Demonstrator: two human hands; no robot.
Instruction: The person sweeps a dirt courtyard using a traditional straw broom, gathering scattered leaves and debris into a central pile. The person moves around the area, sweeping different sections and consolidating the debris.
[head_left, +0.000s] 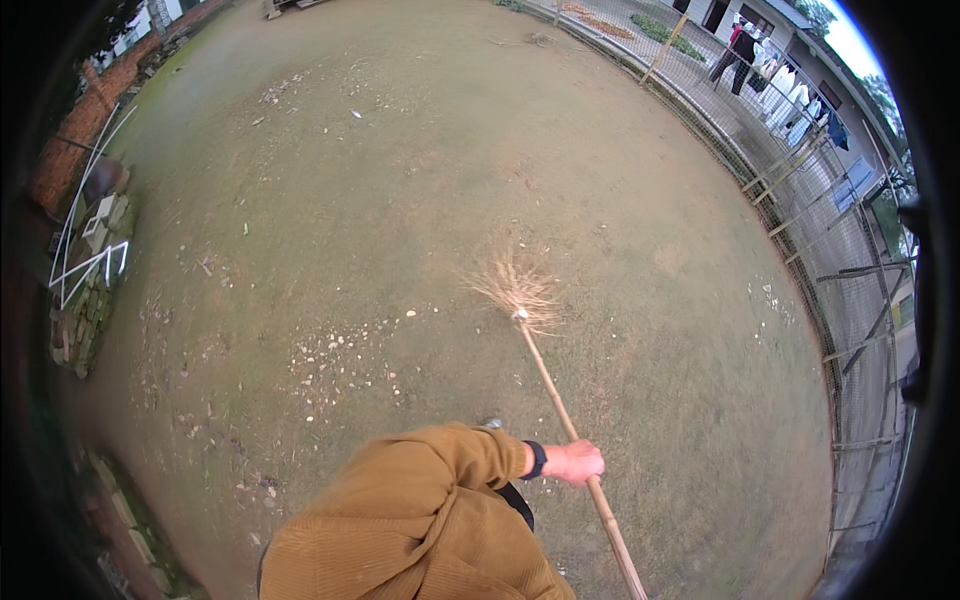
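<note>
My left hand (576, 462), with a dark band on its wrist, reaches across my body. Its fingers are wrapped around the bamboo handle (551, 390) of a long broom. The handle slants from the bottom edge up and left to a head of thin, spread twigs (517, 289). Those bristles lie on the bare earth, blurred at their tips. To the left of the broom head, small pale chips (341, 356) are scattered over the ground. My right hand is out of view.
A mesh fence (780, 217) on a low kerb curves along the right; laundry (784, 90) hangs beyond it. At left stand a white metal frame (90, 262) and a stack of mossy tiles (86, 319). More litter (255, 480) lies at lower left. My shoe tip (491, 424) shows past my sleeve.
</note>
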